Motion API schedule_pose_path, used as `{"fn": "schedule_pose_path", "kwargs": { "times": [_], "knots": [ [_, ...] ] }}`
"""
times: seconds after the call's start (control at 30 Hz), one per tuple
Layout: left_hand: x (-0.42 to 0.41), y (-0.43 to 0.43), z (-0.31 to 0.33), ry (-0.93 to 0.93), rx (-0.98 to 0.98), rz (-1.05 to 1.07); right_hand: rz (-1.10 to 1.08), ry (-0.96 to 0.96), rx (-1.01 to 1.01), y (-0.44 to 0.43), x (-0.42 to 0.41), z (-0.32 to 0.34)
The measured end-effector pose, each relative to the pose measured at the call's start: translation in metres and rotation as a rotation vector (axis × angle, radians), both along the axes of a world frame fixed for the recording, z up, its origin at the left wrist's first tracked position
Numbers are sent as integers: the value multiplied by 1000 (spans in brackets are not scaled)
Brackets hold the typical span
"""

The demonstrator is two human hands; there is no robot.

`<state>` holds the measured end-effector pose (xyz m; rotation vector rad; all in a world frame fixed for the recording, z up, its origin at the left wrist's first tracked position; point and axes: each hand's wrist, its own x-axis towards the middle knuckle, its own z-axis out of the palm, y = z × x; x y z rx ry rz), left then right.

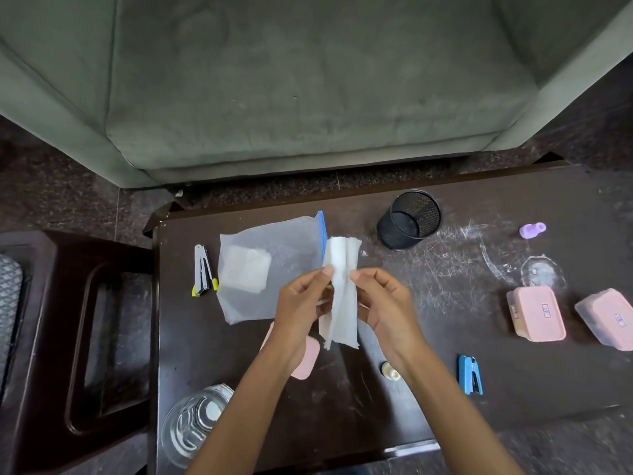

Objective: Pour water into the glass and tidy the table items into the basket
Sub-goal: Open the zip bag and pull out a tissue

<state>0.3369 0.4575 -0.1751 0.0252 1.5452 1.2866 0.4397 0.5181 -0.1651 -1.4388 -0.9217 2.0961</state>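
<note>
Above the middle of the dark table [428,389], both hands hold a white paper tissue [340,269] upright. My left hand [301,303] pinches its left edge and my right hand [383,299] pinches its right edge. A clear zip bag [267,265] with a blue seal lies flat behind them, with a folded white tissue inside. A black mesh basket [409,219] stands at the back, to the right of the hands. A clear glass vessel [195,426] sits at the table's front left corner. A pink box [306,361] lies partly hidden under my left wrist.
A grey stapler [202,270] lies left of the bag. Two pink boxes [536,313] [608,318], a blue stapler [470,373], a small purple item [531,230] and a clear glass piece [541,272] lie on the right. A small bottle [390,370] sits by my right wrist. A green sofa [308,80] stands behind the table.
</note>
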Motion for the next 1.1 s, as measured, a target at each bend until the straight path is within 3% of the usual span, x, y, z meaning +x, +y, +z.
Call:
{"fn": "schedule_pose_path", "kwargs": {
  "times": [0.2, 0.33, 0.57, 0.77, 0.87, 1.0, 1.1],
  "knots": [
    [4, -1, -6, -41, 69, 57, 7, -139, 99, 1, 0, -6],
    [5, 1, -10, 224, -22, -112, -128, 83, -84, 7, 3, -8],
    [-14, 3, -16, 171, -91, -256, -121, 163, -140, 30, 20, -15],
    [-31, 10, -14, 213, -27, -456, 201, -178, 104, 63, 40, -15],
    [-29, 15, -15, 223, -92, -326, 208, -237, 154, 68, 43, -14],
    [-24, 11, -19, -74, -97, -104, 93, -207, 166, 69, 44, -16],
    [-18, 11, -18, -38, -95, -64, 86, -215, 187, 73, 47, -15]
  ]
}}
